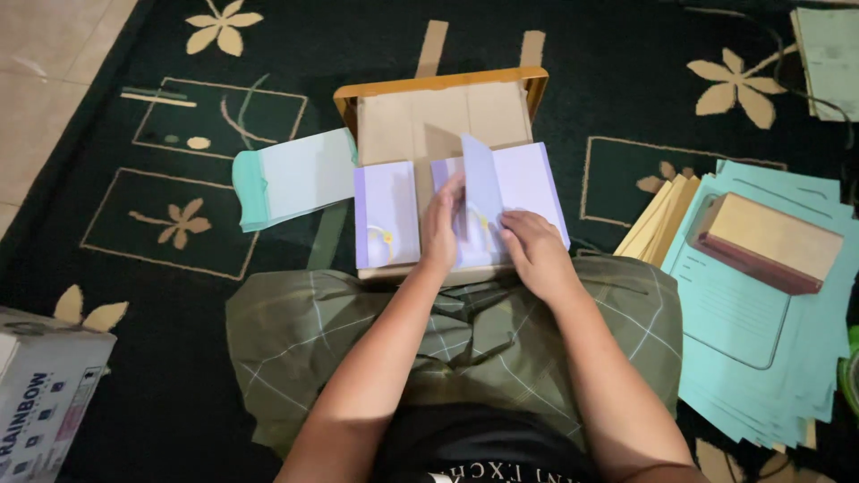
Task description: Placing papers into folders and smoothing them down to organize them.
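The left hand [441,225] lay flat, fingers loosely extended, pressing on a pale lilac folded sheet [523,192] and touching the base of its raised flap, which stood upright along a crease. The right hand [534,252], fingers curled and partly closed, pressed down on the same sheet's lower edge. The sheet rested on a small wooden board [438,112] in front of the person's lap. A second lilac sheet [386,213] lay just beside it, a mint-edged stack [291,177] further left, and turquoise papers [761,313] lay at right on the dark carpet [179,358].
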